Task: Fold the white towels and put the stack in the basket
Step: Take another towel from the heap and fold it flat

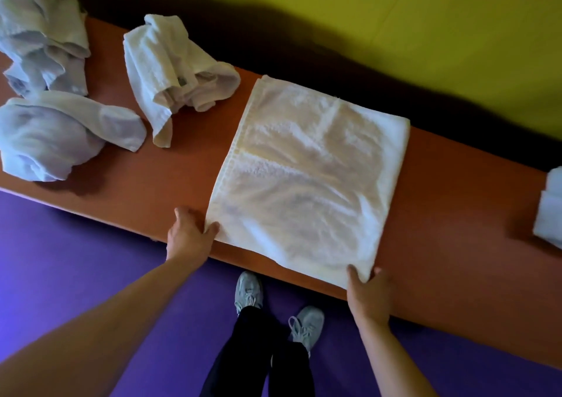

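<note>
Flat towel point(310, 177) lies spread on the orange table point(456, 214), its near edge reaching the table's front edge. Left hand point(190, 234) pinches the towel's near left corner, thumb on top of the cloth. Right hand point(369, 293) grasps the near right corner, thumb and fingers on either side of it.

Left of the flat towel: one crumpled towel point(173, 71) near it, two more crumpled ones point(57, 135) point(39, 28) further left. Right of the flat towel, well apart: a folded towel point(552, 211), cut by the frame edge. Basket not in view.

Below the table's front edge: purple floor point(76, 260), grey shoes point(249, 291).
</note>
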